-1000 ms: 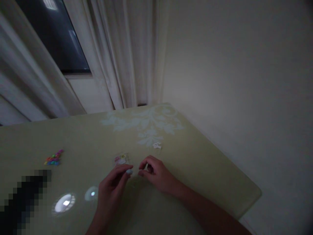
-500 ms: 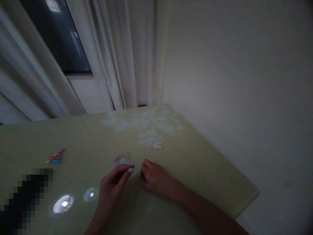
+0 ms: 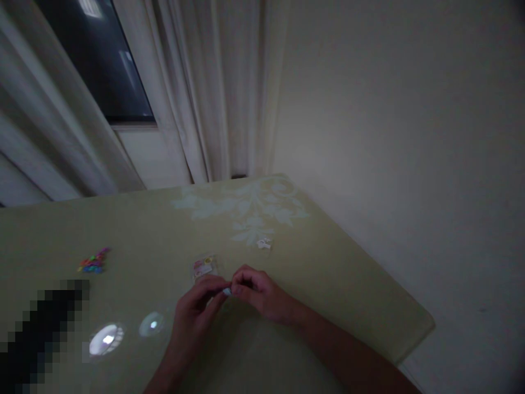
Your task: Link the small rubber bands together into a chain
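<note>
Between the thumb and forefinger of my left hand [image 3: 199, 309] is a small pale bluish-white piece [image 3: 227, 291], too small to name. My right hand [image 3: 260, 293] meets it from the other side, its thumb and forefinger pinched at the piece's right end. Whether the right fingers hold that same piece or another bit hidden in them, I cannot make out. Just beyond my left fingers lies a clear flat packet [image 3: 204, 266] with a pink and yellow print, partly covered by the hand. Farther back, a small white cut-out piece [image 3: 264, 243] rests on the table.
A small heap of colourful little pieces [image 3: 94, 261] lies on the left of the table [image 3: 143, 230]. A pixelated dark shape [image 3: 45, 328] covers the lower left. Curtains [image 3: 233, 98] hang behind the table, and a wall [image 3: 389, 137] runs along its right side.
My left hand has moved slightly right with the pale piece. The right hand has turned and its fingertips now meet the piece; before, the two hands were apart.
</note>
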A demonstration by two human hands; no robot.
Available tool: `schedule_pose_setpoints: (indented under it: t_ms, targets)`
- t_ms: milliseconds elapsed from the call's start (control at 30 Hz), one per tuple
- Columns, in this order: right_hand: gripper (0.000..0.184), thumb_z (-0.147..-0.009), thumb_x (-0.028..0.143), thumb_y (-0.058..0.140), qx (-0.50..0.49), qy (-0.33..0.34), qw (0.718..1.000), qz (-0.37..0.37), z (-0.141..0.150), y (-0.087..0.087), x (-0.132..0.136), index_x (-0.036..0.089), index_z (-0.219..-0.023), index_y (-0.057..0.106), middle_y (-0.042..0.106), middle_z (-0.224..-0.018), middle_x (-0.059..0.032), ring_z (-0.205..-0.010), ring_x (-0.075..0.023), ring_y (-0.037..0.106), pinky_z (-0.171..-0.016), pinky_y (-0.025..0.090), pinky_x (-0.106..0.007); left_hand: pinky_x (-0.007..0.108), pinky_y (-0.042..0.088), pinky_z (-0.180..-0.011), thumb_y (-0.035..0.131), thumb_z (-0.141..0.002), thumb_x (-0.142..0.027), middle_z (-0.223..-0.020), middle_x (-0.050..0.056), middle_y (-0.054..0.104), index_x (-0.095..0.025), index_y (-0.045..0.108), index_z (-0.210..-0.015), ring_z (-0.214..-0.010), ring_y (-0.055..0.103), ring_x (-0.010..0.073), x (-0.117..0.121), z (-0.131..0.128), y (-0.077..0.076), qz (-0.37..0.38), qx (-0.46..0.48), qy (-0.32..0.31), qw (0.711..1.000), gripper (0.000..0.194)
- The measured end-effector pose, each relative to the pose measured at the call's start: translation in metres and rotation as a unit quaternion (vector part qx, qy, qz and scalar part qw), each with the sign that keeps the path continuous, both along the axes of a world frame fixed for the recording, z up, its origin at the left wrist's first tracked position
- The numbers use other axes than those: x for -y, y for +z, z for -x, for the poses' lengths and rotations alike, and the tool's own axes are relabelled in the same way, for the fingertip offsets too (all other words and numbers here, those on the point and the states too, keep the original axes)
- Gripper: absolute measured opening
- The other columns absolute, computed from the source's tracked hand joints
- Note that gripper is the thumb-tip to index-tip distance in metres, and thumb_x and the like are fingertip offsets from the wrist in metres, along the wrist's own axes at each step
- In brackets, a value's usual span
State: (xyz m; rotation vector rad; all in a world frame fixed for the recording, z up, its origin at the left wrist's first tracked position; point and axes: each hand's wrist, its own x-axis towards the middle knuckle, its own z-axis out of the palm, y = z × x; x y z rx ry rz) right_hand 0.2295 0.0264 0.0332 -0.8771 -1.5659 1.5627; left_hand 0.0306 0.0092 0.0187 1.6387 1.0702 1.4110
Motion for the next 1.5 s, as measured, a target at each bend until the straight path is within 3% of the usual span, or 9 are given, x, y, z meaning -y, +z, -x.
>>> schedule_pose_setpoints:
  t_ms: [200,367,500,633,733,833,1000,1333,1500]
  targets:
    - [0.037,-0.092,0.054,0.071,-0.004,-0.032,0.999,0.009,0.003,-0.01,-0.003,0.018,-0.092,0.067,0.053,-0.082,0.0011,-0.075,-0.0138,0.048,-0.068,0.036,-0.027,0.024,0.062,-0.078,0.077,-0.087,-0.028,-0.091,0.005,0.08,-0.023,0.081,-0.093,-0.084,0.076,0.0183,0.0,0.0,-0.003,0.008,-0.005,0.004,1.0,0.008]
    - [0.013,-0.09,0.026,0.076,0.151,-0.063,0.98,-0.115,0.003,-0.019,0.0,0.021,-0.1,0.071,0.058,-0.094,0.0004,-0.073,-0.012,0.051,-0.068,0.042,-0.025,0.024,0.064,-0.074,0.08,-0.084,-0.032,-0.088,0.004,0.082,-0.021,0.077,-0.093,-0.08,0.079,0.0187,0.001,0.0,-0.002,0.062,0.041,0.081,0.994,0.015]
    - [0.013,-0.089,0.024,0.075,0.29,0.024,0.925,-0.245,0.005,-0.025,0.003,0.019,-0.101,0.073,0.061,-0.111,-0.006,-0.097,-0.0186,0.06,-0.089,0.048,-0.029,0.026,0.064,-0.081,0.081,-0.083,-0.034,-0.095,0.005,0.083,-0.022,0.079,-0.097,-0.087,0.08,0.0199,0.0,0.002,-0.004,0.066,0.045,0.102,0.992,0.019]
    - [0.02,-0.091,0.032,0.07,0.408,0.06,0.847,-0.335,0.01,-0.026,0.006,0.013,-0.099,0.072,0.064,-0.107,-0.0118,-0.095,-0.0237,0.059,-0.09,0.049,-0.035,0.027,0.064,-0.078,0.08,-0.084,-0.035,-0.092,0.005,0.082,-0.021,0.08,-0.094,-0.083,0.079,0.0205,-0.001,0.003,-0.008,0.059,0.033,0.077,0.995,0.017]
    - [0.021,-0.09,0.031,0.069,0.436,0.07,0.828,-0.346,0.01,-0.024,0.007,0.012,-0.098,0.07,0.063,-0.103,-0.012,-0.092,-0.0247,0.058,-0.088,0.048,-0.038,0.027,0.064,-0.077,0.079,-0.085,-0.036,-0.091,0.005,0.082,-0.021,0.08,-0.093,-0.083,0.078,0.021,-0.001,0.003,-0.008,0.053,0.014,0.08,0.995,0.017]
    - [0.013,-0.088,0.025,0.068,0.368,0.043,0.881,-0.295,0.006,-0.019,0.005,0.014,-0.095,0.067,0.06,-0.1,-0.0081,-0.088,-0.0211,0.056,-0.083,0.047,-0.034,0.027,0.063,-0.076,0.077,-0.086,-0.036,-0.091,0.006,0.082,-0.022,0.082,-0.093,-0.083,0.078,0.0213,0.0,0.003,-0.006,0.035,-0.013,0.083,0.996,0.016]
    - [0.013,-0.096,0.031,0.059,0.083,-0.029,0.985,-0.151,-0.005,-0.008,-0.003,0.019,-0.09,0.06,0.051,-0.095,-0.001,-0.078,-0.0135,0.049,-0.071,0.04,-0.026,0.027,0.063,-0.079,0.074,-0.09,-0.03,-0.098,0.006,0.083,-0.026,0.084,-0.099,-0.089,0.078,0.0212,0.0,0.001,-0.003,-0.007,-0.044,0.05,0.998,0.015]
    - [0.037,-0.092,0.054,0.07,-0.022,-0.037,0.998,-0.052,0.003,-0.008,-0.001,0.018,-0.084,0.064,0.051,-0.091,-0.0005,-0.079,-0.0136,0.049,-0.072,0.039,-0.027,0.029,0.063,-0.076,0.073,-0.088,-0.025,-0.094,0.006,0.081,-0.028,0.085,-0.098,-0.086,0.077,0.0212,0.001,-0.006,-0.004,-0.04,-0.031,0.025,0.998,0.015]
    - [0.037,-0.09,0.055,0.073,0.017,-0.085,0.993,-0.08,0.002,-0.01,-0.006,0.018,-0.086,0.069,0.055,-0.089,-0.0016,-0.076,-0.0142,0.051,-0.07,0.042,-0.028,0.032,0.063,-0.082,0.072,-0.089,-0.028,-0.097,0.007,0.082,-0.025,0.083,-0.097,-0.089,0.078,0.023,0.0,-0.007,-0.004,-0.018,-0.047,0.043,0.998,0.014]
